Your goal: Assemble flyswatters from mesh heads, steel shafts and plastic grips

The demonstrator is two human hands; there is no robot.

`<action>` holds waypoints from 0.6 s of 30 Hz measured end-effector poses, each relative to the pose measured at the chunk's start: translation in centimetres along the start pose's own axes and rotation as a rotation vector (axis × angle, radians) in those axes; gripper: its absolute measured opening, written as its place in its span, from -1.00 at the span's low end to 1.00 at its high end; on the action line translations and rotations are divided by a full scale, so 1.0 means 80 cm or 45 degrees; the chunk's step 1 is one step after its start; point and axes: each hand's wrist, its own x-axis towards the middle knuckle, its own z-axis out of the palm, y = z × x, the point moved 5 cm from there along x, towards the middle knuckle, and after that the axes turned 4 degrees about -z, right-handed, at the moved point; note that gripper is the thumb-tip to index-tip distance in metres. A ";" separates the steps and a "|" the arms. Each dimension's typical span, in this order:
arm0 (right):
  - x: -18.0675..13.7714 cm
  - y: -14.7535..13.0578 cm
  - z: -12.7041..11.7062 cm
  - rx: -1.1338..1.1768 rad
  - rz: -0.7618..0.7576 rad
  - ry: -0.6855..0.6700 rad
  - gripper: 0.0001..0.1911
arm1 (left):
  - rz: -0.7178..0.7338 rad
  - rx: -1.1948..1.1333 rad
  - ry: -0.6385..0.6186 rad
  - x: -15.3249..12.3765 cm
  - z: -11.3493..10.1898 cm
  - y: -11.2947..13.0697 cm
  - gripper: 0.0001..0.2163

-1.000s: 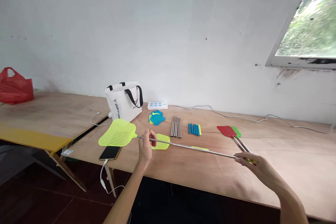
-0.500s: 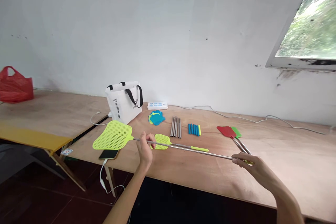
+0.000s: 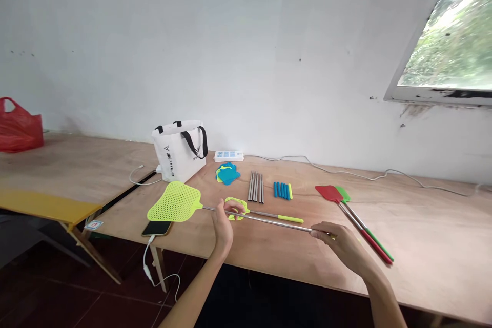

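Observation:
A yellow-green fly swatter [image 3: 173, 203] with a thin metal rod is held level above the table, its perforated head to the left. My left hand [image 3: 225, 225] has its thumb and curled fingers around the rod just behind the head. My right hand [image 3: 338, 241] is closed around the handle end, mostly hiding the handle. Below the rod, a second yellow-green fly swatter [image 3: 291, 219] lies on the table, its head partly behind my left fingers. To the right lie a red fly swatter [image 3: 329, 193] and a green fly swatter [image 3: 378, 246], side by side.
On the wooden table [image 3: 269, 256] lie blue and yellow swatter heads [image 3: 229, 174], several metal rods [image 3: 256, 187] and blue and yellow handles [image 3: 282, 190]. A white bag [image 3: 180, 156], a power strip [image 3: 229, 156] and a phone [image 3: 157, 228] on a cable are at the left.
My hands have come closer together, the right moving left and the left slightly right. The exposed rod of the held fly swatter is shorter. The handles of the red and green swatters now show.

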 end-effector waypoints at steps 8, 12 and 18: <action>0.012 -0.018 0.033 0.045 -0.074 0.020 -0.50 | -0.034 -0.093 -0.113 -0.015 0.017 -0.004 -0.45; 0.016 -0.069 0.082 0.172 -0.244 -0.100 -0.48 | -0.158 -0.063 -0.332 -0.065 0.060 -0.041 -0.43; 0.015 -0.092 0.119 0.145 -0.209 -0.007 -0.50 | -0.236 -0.075 -0.463 -0.090 0.079 -0.069 -0.37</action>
